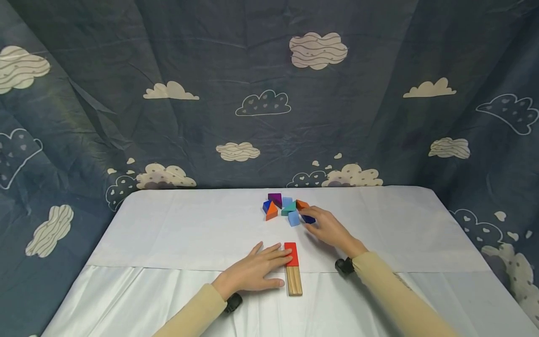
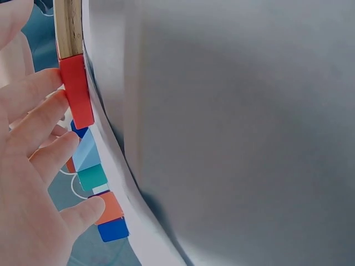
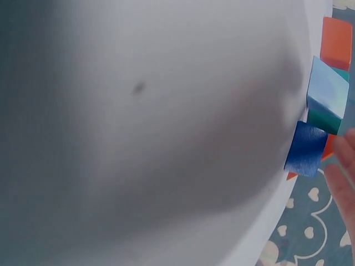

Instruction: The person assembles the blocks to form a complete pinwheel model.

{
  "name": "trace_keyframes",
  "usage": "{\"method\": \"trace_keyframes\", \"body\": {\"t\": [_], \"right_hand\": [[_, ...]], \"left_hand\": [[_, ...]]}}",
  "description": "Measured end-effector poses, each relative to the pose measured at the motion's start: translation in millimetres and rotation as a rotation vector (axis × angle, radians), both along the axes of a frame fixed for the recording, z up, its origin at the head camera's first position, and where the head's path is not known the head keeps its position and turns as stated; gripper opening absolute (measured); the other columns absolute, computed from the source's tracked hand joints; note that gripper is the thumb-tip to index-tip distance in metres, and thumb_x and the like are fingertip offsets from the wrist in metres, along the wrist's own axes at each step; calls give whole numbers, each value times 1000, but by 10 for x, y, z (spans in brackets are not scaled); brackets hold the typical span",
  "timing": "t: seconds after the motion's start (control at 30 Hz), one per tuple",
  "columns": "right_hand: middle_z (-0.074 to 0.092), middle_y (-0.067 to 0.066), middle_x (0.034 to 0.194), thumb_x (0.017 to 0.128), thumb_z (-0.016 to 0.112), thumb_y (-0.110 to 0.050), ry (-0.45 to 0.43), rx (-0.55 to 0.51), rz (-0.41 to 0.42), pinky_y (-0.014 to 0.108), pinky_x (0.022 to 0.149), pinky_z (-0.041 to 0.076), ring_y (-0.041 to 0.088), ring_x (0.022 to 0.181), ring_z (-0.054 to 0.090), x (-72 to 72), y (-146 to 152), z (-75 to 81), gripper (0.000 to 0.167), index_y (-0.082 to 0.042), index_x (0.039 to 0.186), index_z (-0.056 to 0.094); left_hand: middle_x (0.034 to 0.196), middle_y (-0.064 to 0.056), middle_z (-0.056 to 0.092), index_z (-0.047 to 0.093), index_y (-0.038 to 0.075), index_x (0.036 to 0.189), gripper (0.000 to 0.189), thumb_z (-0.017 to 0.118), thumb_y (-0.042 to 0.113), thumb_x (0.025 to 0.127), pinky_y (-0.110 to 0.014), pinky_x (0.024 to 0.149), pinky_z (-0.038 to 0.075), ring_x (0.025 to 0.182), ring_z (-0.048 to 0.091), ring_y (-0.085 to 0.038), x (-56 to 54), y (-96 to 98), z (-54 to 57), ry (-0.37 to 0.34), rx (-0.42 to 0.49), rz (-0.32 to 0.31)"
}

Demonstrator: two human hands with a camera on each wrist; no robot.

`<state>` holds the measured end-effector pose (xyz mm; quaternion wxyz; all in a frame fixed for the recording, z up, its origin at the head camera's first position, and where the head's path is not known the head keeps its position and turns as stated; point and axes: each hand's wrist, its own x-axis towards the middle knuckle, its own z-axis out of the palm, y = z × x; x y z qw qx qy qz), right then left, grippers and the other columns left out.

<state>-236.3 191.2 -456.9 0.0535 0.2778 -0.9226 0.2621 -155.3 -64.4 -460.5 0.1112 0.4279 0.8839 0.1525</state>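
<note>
My left hand (image 1: 258,270) lies with fingers spread, fingertips on the side of a red block (image 1: 290,252). End to end with that block lies a natural wood block (image 1: 294,282) showing a lengthwise line. My right hand (image 1: 330,228) reaches to the right side of a cluster of coloured blocks, its thumb and fingers spread around a dark blue block (image 1: 309,219). In the right wrist view, fingertips (image 3: 345,152) appear just beside this dark blue block (image 3: 306,148). Close by are a light blue block (image 1: 294,218) and an orange block (image 1: 301,204).
Also in the cluster are a teal block (image 1: 288,209), an orange triangular block (image 1: 271,211), a blue block (image 1: 266,206), a purple block (image 1: 275,199) and another light blue one (image 1: 287,201). A white cloth (image 1: 177,234) covers the table; a cloud-patterned curtain (image 1: 210,56) hangs behind.
</note>
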Motion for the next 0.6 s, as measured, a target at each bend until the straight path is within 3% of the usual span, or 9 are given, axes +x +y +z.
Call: {"method": "trace_keyframes", "body": {"t": [0.6], "right_hand": [[55, 22, 128, 86, 68, -6, -30, 38, -19, 50, 98, 42, 38, 119, 52, -111, -166, -21, 40, 0, 125, 61]], "left_hand": [[153, 5, 31, 41, 17, 147, 61, 54, 45, 95, -57, 111, 14, 143, 20, -20, 9, 1, 13, -8, 13, 6]]}}
